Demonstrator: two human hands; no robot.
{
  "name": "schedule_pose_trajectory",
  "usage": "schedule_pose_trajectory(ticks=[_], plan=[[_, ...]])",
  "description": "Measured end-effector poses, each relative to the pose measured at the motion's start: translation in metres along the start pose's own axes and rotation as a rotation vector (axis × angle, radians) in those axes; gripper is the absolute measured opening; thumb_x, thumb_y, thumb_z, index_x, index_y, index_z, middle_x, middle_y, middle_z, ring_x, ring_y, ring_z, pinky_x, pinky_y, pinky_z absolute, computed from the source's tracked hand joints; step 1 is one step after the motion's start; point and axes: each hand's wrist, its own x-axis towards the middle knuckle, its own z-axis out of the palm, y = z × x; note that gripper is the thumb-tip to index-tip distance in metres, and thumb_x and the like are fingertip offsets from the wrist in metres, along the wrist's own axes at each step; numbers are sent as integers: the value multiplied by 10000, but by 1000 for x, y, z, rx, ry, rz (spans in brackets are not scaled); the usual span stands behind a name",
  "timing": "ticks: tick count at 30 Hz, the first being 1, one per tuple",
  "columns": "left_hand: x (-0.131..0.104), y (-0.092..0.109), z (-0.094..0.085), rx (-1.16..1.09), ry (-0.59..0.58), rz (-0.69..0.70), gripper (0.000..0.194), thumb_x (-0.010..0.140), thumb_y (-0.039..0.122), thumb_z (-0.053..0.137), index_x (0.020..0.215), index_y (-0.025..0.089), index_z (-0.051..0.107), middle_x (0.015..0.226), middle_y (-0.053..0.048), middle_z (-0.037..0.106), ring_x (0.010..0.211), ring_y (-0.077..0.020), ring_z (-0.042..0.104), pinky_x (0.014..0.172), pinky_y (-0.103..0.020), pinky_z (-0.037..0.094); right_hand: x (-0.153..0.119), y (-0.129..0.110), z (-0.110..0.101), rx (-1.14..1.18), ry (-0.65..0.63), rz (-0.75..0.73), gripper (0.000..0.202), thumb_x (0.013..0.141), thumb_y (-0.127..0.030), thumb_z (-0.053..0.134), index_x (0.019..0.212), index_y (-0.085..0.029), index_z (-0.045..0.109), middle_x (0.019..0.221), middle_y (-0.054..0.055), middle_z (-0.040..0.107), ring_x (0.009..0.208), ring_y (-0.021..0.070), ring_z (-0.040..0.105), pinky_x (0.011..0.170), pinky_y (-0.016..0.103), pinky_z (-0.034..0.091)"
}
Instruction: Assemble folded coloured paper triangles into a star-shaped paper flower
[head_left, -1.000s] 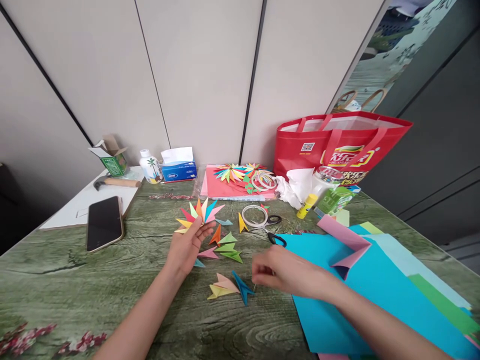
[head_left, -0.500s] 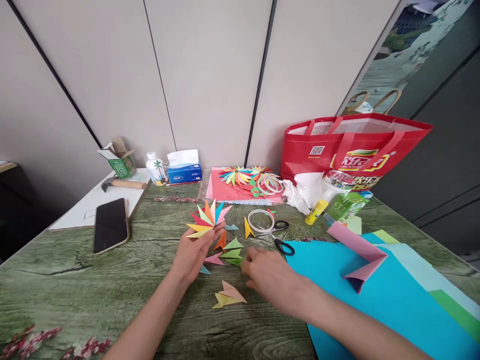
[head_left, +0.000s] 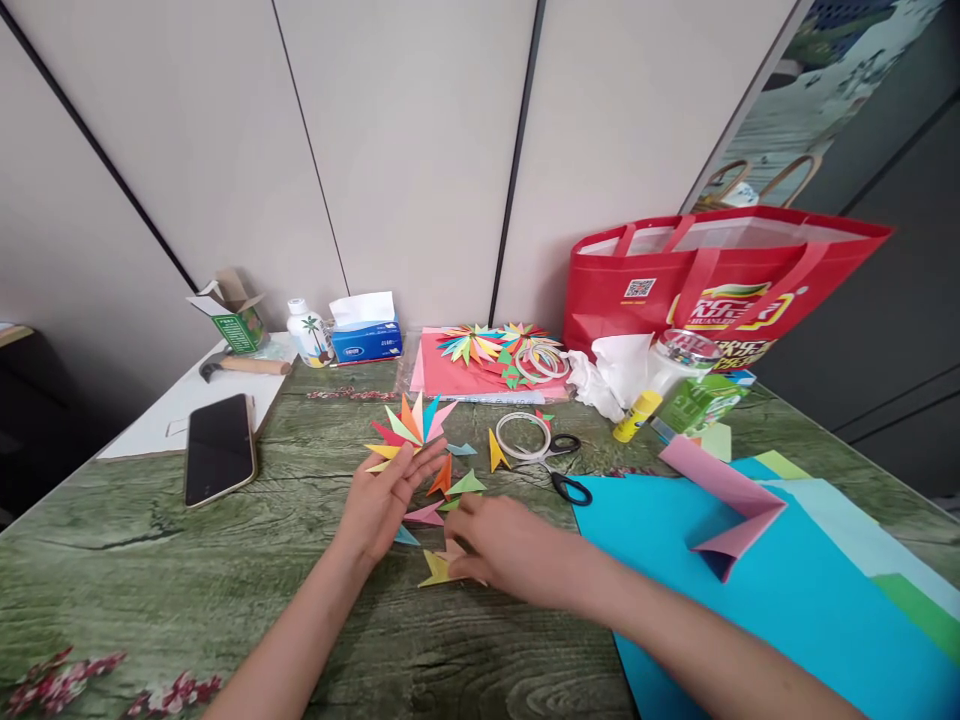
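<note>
My left hand [head_left: 379,505] pinches a partly round paper star [head_left: 409,425] made of pointed pieces in several colours, raised a little off the table. Low over the table, my right hand [head_left: 510,550] curls its thumb and fingers around a peach folded paper piece [head_left: 453,549], which they largely hide. A yellow folded piece [head_left: 435,568] pokes out beside it. Around the hands lie other folded pieces: green [head_left: 466,483], pink [head_left: 426,514], orange [head_left: 442,476], blue [head_left: 406,536] and amber [head_left: 496,453].
Black-handled scissors [head_left: 571,490] and a tape roll [head_left: 523,437] lie beyond my right hand. Blue paper sheets [head_left: 675,600] with a folded pink strip [head_left: 731,500] cover the right side. A phone [head_left: 220,450] and hammer [head_left: 247,365] lie left. A red bag [head_left: 637,310] stands behind a glue stick [head_left: 637,415].
My right hand has moved left and toward me, from the green pieces onto the peach and yellow pieces, which have shifted slightly away from me. My left hand still holds the star.
</note>
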Motion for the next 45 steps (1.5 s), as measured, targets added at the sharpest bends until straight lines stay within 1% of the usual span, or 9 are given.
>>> schedule_pose_trajectory(ticks=[3,7,13,16,21,26,31,37,45], plan=[[-1,-1,1,1,14,-8,185,637,191,720,783,112,638,928,-127,701,1016,-288,591,918,-407,447,-1,25,-24,28,74,120,152,829,-226,495,838,-176,639,830,47,641,761,162,582,644,236,363],[-1,-3,0,3,25,-11,200,633,187,722,791,109,630,923,-133,701,1010,-287,596,926,-408,441,-3,75,-34,-109,178,481,186,767,-115,504,881,-174,639,892,68,659,832,180,590,653,231,349],[1,-5,-1,-23,35,-48,141,654,170,704,678,115,576,838,-123,705,987,-300,606,902,-416,454,6,109,-14,-106,100,514,137,709,-181,604,832,-171,664,870,84,668,852,223,608,620,242,358],[0,-4,1,-7,46,-80,141,665,191,696,671,115,577,874,-134,698,956,-309,620,871,-424,471,8,107,-12,-108,102,534,106,747,-161,548,769,-150,651,816,104,666,801,227,617,603,251,358],[0,-4,1,-28,45,-103,111,708,219,655,705,115,616,962,-151,685,970,-279,618,869,-394,474,0,94,-26,-111,242,532,222,871,-204,380,966,-118,561,906,131,636,813,195,590,653,253,362],[1,-6,-2,-3,57,-120,179,753,289,609,740,112,630,829,-142,703,773,-217,666,743,-337,517,-6,78,-33,124,456,176,160,848,-224,444,944,-165,558,917,57,606,784,145,553,686,238,381],[1,-8,-2,19,40,-100,177,743,292,621,765,117,626,879,-123,699,741,-185,661,555,-237,500,-6,65,-31,327,496,-25,131,819,-188,477,887,-168,588,887,42,604,784,131,546,695,242,418],[-6,-14,4,88,48,-96,302,714,389,626,846,118,600,838,-127,698,659,-222,662,396,-249,461,4,49,-18,642,591,-57,46,787,-191,503,822,-165,492,807,12,567,721,104,555,650,228,475],[-7,-14,5,86,37,-94,251,769,335,576,793,86,595,755,-132,695,519,-171,628,437,-261,505,8,48,-13,555,591,-24,51,726,-166,566,753,-163,523,730,-6,573,656,99,530,567,200,434]])
